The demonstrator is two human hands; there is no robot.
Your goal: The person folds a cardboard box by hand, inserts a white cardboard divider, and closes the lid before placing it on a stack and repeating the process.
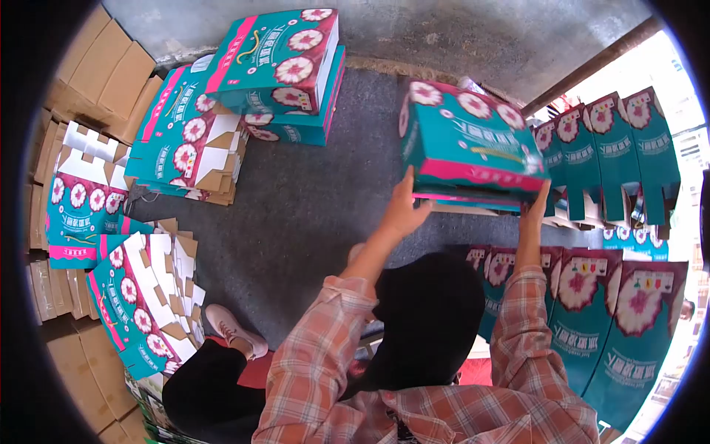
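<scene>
In front of me is a teal, printed cardboard carton (pixel 473 137) with a pink edge strip and pictures of pale, purple-rimmed slices. My left hand (pixel 404 209) grips its near left corner, thumb spread out to the side. At the near right corner, my right hand (pixel 534 211) holds the same carton, its fingers partly hidden. Directly below the carton shows another pink and teal edge (pixel 466 200), overlapped by it in this view. Upright teal cartons (pixel 584 303) stand in a row close to my right forearm.
More upright cartons (pixel 610 148) line the right side. Stacked teal cartons (pixel 274 63) lie at the back left by the wall. Flattened printed cartons (pixel 137 303) fan out at the left, near my shoe (pixel 235 331). Brown boxes (pixel 85 362) are piled along the left edge.
</scene>
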